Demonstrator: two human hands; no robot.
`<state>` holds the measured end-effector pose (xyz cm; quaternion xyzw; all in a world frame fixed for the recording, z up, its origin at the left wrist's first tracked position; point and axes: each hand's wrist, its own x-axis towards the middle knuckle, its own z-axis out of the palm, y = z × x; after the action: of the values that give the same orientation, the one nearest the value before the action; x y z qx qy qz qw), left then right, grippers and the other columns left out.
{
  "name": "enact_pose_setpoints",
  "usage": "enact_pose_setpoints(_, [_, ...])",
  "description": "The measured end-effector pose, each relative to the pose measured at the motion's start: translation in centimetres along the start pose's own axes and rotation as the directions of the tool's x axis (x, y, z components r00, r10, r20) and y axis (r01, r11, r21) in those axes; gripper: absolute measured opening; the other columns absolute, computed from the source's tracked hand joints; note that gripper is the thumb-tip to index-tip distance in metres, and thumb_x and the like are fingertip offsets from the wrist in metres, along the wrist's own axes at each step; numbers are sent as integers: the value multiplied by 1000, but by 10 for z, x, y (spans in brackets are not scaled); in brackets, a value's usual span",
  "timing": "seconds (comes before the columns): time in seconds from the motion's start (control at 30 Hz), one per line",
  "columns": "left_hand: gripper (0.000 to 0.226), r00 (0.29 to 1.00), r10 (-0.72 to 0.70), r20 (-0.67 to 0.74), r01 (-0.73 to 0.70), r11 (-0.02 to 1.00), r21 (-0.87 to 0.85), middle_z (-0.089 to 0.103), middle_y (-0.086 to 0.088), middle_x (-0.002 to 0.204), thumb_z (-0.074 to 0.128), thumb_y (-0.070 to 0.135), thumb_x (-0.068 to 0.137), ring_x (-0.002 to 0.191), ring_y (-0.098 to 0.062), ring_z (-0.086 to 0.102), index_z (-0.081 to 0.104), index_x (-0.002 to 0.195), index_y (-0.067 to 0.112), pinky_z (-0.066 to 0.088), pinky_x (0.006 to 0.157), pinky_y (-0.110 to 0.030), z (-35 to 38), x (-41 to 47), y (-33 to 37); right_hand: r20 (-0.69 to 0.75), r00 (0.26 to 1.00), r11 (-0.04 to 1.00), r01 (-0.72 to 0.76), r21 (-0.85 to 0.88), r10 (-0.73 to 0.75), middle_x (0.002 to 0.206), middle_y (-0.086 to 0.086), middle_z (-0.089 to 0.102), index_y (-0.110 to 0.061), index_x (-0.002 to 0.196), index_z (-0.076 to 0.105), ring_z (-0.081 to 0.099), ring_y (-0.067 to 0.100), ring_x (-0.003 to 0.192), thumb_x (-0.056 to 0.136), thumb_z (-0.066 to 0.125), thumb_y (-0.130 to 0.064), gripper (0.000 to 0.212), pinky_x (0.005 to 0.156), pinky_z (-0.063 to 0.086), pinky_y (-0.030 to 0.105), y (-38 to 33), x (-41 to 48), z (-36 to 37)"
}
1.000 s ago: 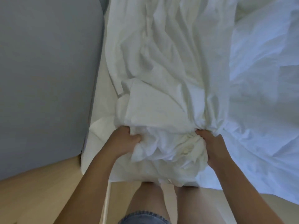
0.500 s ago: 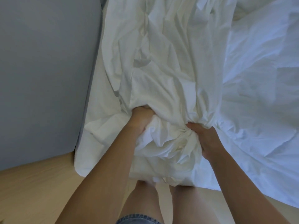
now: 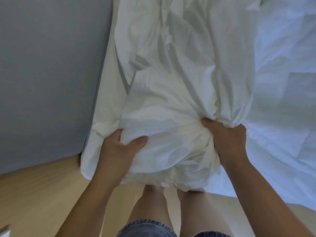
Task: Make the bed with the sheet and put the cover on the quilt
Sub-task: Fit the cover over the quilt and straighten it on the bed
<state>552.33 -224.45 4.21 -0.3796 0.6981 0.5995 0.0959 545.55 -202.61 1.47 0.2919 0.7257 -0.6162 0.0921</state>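
1. Grey wall (image 3: 47, 74) fills the left side, and below it lies pale wooden floor (image 3: 34, 194).
2. White sheet (image 3: 102, 108) covers the corner of the bed beside the wall and hangs over the near edge; it also spreads flat and creased across the far right.
3. The left hand (image 3: 118, 147) is clamped on the near left end of the bedding bundle (image 3: 171, 108). Its thumb presses a fold from above, and the fingers are tucked out of sight beneath.
4. The bedding bundle lies on the sheet near the bed's left edge. Its long axis runs from the near edge of the bed away from the person, and its thick bunched end points at the person. I cannot tell whether it is the cover, the quilt, or both.
5. The right hand (image 3: 227, 139) grips the bundle's near right side, with its fingers curled into a tight gather of cloth.
6. Bare legs (image 3: 153, 202) and denim shorts (image 3: 148, 228) show below, between the arms.
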Motion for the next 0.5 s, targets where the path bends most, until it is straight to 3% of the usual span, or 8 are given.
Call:
enact_pose_setpoints(0.13, [13,967,-248,-50,249,968,9,68,3,83,75,15,78,83,-20,64,64,81,22,47,63,-28,-1,-14,-68,25,981,978,-196,67,195,91,-5,71,-23,95,64,67,16,89,73,78,-15,27,78,57,37,45,-12,4])
enact_pose_setpoints(0.2, [22,954,-300,-1,297,943,149,70,-4,94,75,28,78,90,-23,64,68,93,14,45,67,-28,8,-4,-92,79,968,969,-243,41,240,95,-2,71,-22,98,64,67,19,91,71,79,-15,31,85,55,43,57,-6,10])
enact_pose_setpoints(0.3, [87,959,-246,139,157,873,462,64,-5,120,63,70,53,109,-25,59,58,122,17,49,85,-36,12,23,-88,209,947,969,-247,-15,244,101,-1,72,-18,109,63,69,20,93,58,83,-22,56,80,56,39,63,7,13])
enact_pose_setpoints(0.37, [118,967,-204,156,65,782,619,48,-7,138,61,76,41,123,-29,48,38,142,18,45,96,-40,9,45,-68,283,923,965,-259,-41,260,101,1,72,-14,113,63,70,21,92,53,87,-21,65,76,56,36,61,16,10])
enact_pose_setpoints(0.43, [125,973,-188,134,64,780,622,40,-7,143,70,72,45,127,-29,44,24,147,15,42,100,-42,11,66,-44,338,898,959,-270,-82,282,103,2,72,-14,115,62,69,22,94,52,90,-25,70,77,56,37,58,23,6])
enact_pose_setpoints(0.5, [116,968,-168,185,50,855,517,38,-1,144,76,61,57,127,-26,44,15,147,18,41,101,-43,26,83,-24,390,873,955,-280,-95,294,108,5,71,-14,119,61,68,24,99,46,92,-36,82,85,55,42,57,28,1])
